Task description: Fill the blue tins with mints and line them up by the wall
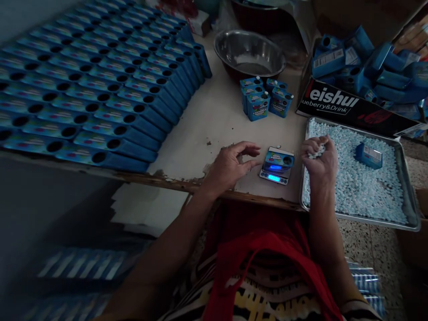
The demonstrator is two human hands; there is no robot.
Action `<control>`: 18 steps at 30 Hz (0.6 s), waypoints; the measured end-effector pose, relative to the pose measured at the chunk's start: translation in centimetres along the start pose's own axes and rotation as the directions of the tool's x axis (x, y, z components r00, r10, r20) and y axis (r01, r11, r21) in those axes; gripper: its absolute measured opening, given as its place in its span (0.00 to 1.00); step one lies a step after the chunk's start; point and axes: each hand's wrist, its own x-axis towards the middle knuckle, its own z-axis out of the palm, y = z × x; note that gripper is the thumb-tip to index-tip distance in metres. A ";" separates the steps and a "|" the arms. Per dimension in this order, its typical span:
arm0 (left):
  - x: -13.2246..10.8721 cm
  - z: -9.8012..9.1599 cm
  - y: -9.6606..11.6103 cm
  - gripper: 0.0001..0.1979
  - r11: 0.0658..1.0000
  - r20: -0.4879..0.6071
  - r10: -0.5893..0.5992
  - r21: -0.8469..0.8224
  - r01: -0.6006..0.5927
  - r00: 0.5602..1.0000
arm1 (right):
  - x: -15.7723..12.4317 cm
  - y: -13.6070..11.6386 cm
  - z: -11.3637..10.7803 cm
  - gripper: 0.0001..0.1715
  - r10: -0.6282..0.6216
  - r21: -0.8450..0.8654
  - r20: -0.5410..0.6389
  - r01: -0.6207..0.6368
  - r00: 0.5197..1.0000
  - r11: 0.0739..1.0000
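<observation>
A small blue candy box point(279, 159) lies on a pocket digital scale point(281, 179) whose display glows blue; its digits are too blurred to read. My left hand point(232, 162) is beside the scale, thumb and fingers apart, holding nothing. Just right of the scale, my right hand point(321, 158) is closed round a clump of small pale candies point(317, 152), above the left edge of a metal tray. That tray point(377, 220) is spread with the same pale blue and white candies point(361, 189). Another blue box point(368, 156) lies among them.
Rows of blue boxes with round holes point(110, 89) cover the table's left side. Several boxes point(259, 106) stand grouped before a metal bowl point(250, 53). A black carton point(354, 104) behind the tray holds jumbled blue boxes. The table's front edge point(167, 180) is worn.
</observation>
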 end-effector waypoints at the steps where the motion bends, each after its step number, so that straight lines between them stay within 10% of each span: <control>1: 0.0 -0.2 0.1 0.22 1.000 -0.004 0.001 -0.001 -0.001 1.000 | 0.2 -1.0 -0.7 0.25 -0.001 0.062 -0.056 0.004 0.998 0.998; 7: 0.1 -1.2 0.6 0.21 1.000 -0.028 -0.015 -0.025 0.015 0.999 | -0.5 -5.1 -5.8 0.16 -0.145 -0.056 -0.507 0.135 0.849 0.989; 11: -0.1 -1.0 0.3 0.20 0.998 -0.079 -0.032 -0.058 0.028 0.996 | -1.7 -6.6 -9.4 0.07 -0.203 -0.395 -0.298 0.073 0.933 0.916; 15: -0.5 -0.6 -0.1 0.21 0.998 -0.088 -0.030 -0.051 0.025 0.996 | -1.9 -8.6 -11.8 0.16 -0.368 -0.792 0.007 0.230 0.930 0.565; 18: -0.5 -0.6 -0.1 0.21 0.998 -0.078 -0.045 -0.049 0.041 0.996 | -1.5 -9.5 -12.3 0.22 -0.261 -0.915 0.068 0.165 0.963 0.368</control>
